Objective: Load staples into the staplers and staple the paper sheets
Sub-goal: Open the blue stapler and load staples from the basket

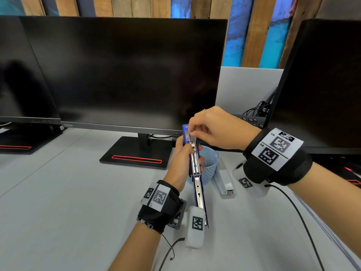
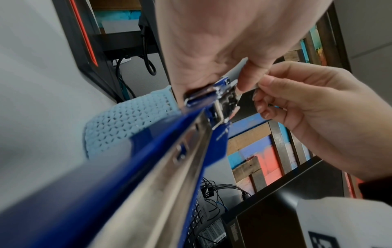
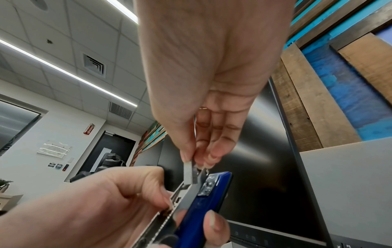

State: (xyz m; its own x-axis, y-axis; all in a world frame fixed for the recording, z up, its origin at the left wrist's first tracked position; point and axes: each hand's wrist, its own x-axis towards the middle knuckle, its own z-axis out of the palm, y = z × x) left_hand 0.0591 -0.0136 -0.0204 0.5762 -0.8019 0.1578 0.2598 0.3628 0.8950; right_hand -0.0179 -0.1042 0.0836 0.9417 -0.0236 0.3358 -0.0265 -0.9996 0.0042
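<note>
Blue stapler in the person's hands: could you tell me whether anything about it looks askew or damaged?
Nothing stands out. The blue stapler is swung open, gripped by the left hand, while the right hand pinches a staple strip at its magazine's front end. Normal for loading.

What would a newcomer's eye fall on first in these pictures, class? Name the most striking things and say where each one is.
First, the blue stapler, swung open and held above the desk in front of the middle monitor by the left hand. At its far end the right hand pinches a strip of staples over the metal channel. Behind them a pale blue basket and a white stapler sit on the desk.
</note>
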